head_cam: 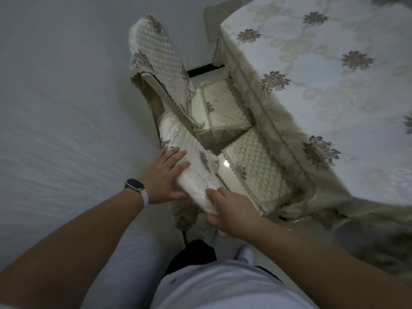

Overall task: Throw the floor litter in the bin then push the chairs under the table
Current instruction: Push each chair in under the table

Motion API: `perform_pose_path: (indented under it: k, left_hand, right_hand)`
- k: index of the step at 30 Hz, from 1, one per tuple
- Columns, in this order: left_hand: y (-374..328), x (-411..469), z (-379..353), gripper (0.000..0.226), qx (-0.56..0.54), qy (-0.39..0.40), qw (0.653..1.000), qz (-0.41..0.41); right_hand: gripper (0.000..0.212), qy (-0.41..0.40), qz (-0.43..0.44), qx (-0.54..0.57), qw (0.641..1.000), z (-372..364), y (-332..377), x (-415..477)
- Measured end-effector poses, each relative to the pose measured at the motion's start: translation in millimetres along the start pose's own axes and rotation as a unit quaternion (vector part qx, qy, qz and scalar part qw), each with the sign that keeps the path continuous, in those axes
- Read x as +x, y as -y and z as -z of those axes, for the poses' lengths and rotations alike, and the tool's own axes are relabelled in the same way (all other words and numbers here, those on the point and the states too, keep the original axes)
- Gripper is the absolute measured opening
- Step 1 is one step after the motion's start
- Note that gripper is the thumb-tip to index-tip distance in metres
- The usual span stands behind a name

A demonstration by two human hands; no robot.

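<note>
Forearms [78, 237] reach the near chair's back [194, 161], left hand [165, 177] flat with fingers [176, 156] spread, right hand [229, 210] curled round its end, seemingly to push it under the table [334, 85].

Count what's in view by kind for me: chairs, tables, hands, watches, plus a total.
Quilt-covered chairs: 2 (near chair, far chair)
Floral-clothed table: 1
Hands: 2 (left hand, right hand)
Wrist smartwatch: 1
Total: 6
Unclear beige shape beyond the table not counted.
</note>
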State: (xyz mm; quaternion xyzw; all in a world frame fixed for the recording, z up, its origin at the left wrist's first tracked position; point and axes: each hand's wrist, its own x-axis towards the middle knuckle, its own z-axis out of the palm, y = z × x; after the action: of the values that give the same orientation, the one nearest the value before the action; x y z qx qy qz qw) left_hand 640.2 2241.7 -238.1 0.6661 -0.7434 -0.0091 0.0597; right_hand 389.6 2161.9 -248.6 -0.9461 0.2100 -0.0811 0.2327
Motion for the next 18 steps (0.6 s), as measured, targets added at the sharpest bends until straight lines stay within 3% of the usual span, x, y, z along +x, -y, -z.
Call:
perform_pose_path:
  k: [5, 13, 18]
  left_hand:
    - [48, 44, 11, 0.075, 0.005, 0.0, 0.994, -0.106]
    - [43, 144, 20, 0.063, -0.076, -0.142, 0.967, -0.199]
    - [27, 204, 31, 0.065, -0.115, -0.199, 0.944, -0.235]
  right_hand:
    - [0.051, -0.038, -0.01, -0.022, 0.999, 15, -8, 1]
    - [0.053, -0.145, -0.086, -0.06, 0.984, 69, -48, 8]
    - [0.047, -0.236, -0.165, -0.093, 0.953, 99, -65, 12]
